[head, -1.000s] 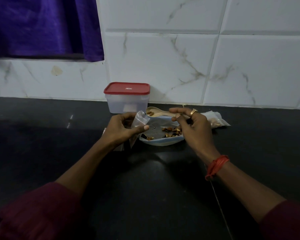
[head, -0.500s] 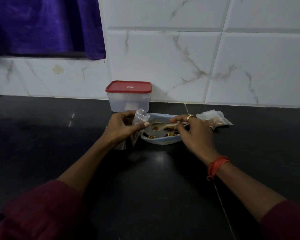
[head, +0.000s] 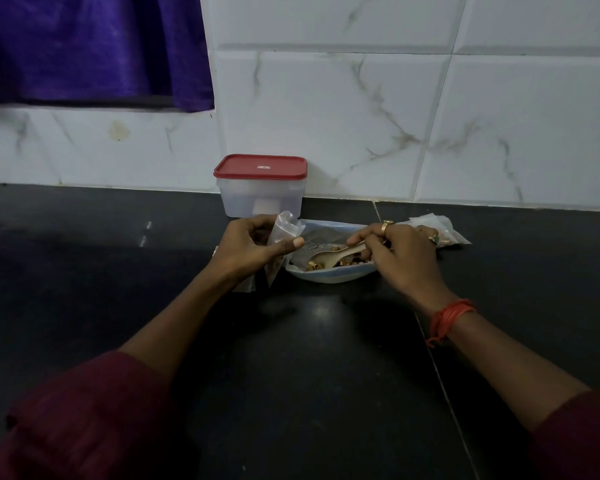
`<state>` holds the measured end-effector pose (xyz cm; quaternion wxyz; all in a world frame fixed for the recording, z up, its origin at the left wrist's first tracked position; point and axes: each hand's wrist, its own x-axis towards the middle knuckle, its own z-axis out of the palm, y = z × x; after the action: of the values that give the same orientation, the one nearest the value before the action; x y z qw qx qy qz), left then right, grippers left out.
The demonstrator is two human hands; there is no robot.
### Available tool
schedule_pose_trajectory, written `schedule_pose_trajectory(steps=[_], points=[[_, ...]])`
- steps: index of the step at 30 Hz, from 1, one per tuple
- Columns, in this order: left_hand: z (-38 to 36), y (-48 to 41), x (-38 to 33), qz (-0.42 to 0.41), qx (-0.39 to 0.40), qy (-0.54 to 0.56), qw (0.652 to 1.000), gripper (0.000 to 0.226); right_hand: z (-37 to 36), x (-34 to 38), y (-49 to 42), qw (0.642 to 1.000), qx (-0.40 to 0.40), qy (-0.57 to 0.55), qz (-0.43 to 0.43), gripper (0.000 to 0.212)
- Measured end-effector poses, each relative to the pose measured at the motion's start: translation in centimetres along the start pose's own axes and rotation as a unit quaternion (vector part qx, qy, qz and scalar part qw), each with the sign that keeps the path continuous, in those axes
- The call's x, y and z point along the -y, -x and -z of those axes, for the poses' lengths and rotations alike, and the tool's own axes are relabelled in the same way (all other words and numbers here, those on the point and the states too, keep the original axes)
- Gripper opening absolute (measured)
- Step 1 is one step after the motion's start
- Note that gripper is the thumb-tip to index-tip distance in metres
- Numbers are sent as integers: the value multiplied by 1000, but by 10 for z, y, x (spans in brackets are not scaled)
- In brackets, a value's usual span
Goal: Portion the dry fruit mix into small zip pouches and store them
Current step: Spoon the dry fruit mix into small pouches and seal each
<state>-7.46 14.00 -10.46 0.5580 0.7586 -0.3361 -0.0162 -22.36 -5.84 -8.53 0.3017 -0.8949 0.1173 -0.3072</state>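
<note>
A shallow plate [head: 329, 274] with dry fruit mix [head: 352, 262] sits on the black counter. My right hand [head: 400, 256] grips a pale spoon [head: 333, 256], whose bowl lies down among the pieces at the plate's left side. My left hand [head: 253, 247] holds a small clear zip pouch [head: 286, 228] upright just left of the plate, thumb across its front. Behind my right hand lie filled pouches [head: 445, 232], partly hidden by it.
A clear box with a red lid [head: 261, 187] stands against the white tiled wall behind the plate. More clear plastic [head: 245, 285] lies under my left hand. A purple curtain [head: 90, 46] hangs at the upper left.
The spoon, held level above the plate with a piece on it a second ago, has come down into the mix. My left hand and its pouch have stayed in place.
</note>
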Motion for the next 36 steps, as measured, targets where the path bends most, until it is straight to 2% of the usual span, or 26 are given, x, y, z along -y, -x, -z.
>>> schedule_pose_trajectory(steps=[5, 10, 23, 26, 28, 30, 32, 34, 36], points=[[-1, 0, 0, -2, -2, -3, 1000, 48, -8, 2, 1, 997, 55, -26, -40, 32], [0, 1, 0, -3, 2, -3, 1000, 49, -13, 10, 4, 994, 66, -60, -69, 29], [0, 3, -2, -5, 7, 10, 1000, 44, 0, 7, 0, 961, -33, -202, -186, 33], [-1, 4, -2, -9, 10, 6, 1000, 44, 2, 8, -2, 959, -58, -223, -163, 33], [-2, 4, -3, -13, 15, 4, 1000, 43, 2, 11, -1, 965, -64, -229, -114, 31], [-2, 5, -4, -16, 16, 6, 1000, 42, 0, 13, 3, 982, -41, -182, -26, 27], [-3, 5, -4, -21, 14, 8, 1000, 41, -8, 15, 7, 994, -6, -84, 63, 24], [-3, 5, -5, -26, 14, 5, 1000, 41, -14, 17, 9, 996, 9, -35, 83, 24], [-2, 5, -5, -24, 13, 4, 1000, 40, -14, 17, 9, 995, -11, -70, 74, 23]])
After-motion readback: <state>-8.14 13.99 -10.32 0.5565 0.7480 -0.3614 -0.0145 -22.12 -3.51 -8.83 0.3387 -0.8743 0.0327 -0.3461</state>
